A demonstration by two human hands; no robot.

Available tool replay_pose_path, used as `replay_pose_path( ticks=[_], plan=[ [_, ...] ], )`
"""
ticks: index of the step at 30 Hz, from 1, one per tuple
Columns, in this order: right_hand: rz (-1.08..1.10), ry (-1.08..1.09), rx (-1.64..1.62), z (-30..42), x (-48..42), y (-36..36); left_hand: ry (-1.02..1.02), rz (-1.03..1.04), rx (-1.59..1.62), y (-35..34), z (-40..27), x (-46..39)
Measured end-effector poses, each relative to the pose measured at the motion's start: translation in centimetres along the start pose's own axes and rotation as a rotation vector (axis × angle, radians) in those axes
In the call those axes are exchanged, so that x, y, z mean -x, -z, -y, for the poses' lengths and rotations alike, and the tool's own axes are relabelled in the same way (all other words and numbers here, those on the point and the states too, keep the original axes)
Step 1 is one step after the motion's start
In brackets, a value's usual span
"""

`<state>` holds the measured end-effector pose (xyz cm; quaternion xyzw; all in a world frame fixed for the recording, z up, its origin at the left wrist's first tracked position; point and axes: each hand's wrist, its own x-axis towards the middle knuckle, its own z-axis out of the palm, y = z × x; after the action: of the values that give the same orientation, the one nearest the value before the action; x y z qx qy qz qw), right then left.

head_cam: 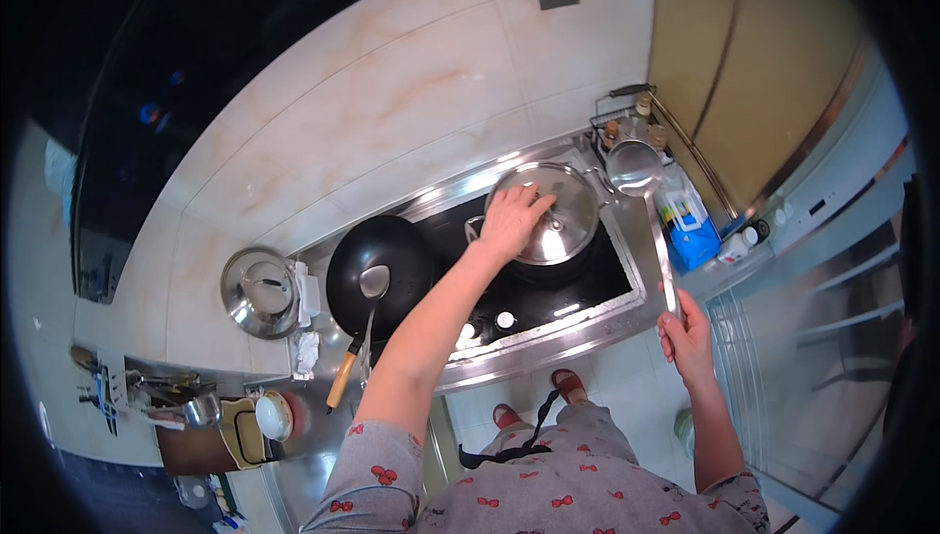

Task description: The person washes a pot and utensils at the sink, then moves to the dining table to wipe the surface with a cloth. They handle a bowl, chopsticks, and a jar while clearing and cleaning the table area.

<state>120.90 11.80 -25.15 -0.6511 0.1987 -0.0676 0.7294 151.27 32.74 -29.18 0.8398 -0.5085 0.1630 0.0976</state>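
Observation:
My left hand (pixel 514 220) is on the glass lid (pixel 571 200) of a stainless-steel pot, its fingers curled down over the lid's middle and hiding the knob. The lid rests on the pot (pixel 474 228), which stands on the right side of a black gas hob (pixel 587 299). My right hand (pixel 684 336) grips the handle of a long metal ladle (pixel 636 168). The ladle's bowl hangs to the right of the pot, above the counter's back corner.
Left on the hob sits a black wok (pixel 396 248) with a metal spatula (pixel 374 281) in it. Another lid (pixel 258 292) leans against the tiled wall. A wire rack (pixel 606 115) with bottles and a blue packet (pixel 694 240) stand at the right. A bowl (pixel 275 416) is lower left.

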Motion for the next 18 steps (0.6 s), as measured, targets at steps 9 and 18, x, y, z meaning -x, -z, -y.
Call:
replay_pose_path(
  ticks=[9, 18],
  plan=[
    [-0.141, 0.354, 0.521, -1.8, -3.3, 3.7, -0.168, 0.196, -0.183, -2.2, 1.3, -3.3],
    [-0.06, 0.588, 0.95, 0.7, -7.7, 3.4, 0.07, 0.001, -0.008, 4.7, 3.6, -4.2]
  ],
)
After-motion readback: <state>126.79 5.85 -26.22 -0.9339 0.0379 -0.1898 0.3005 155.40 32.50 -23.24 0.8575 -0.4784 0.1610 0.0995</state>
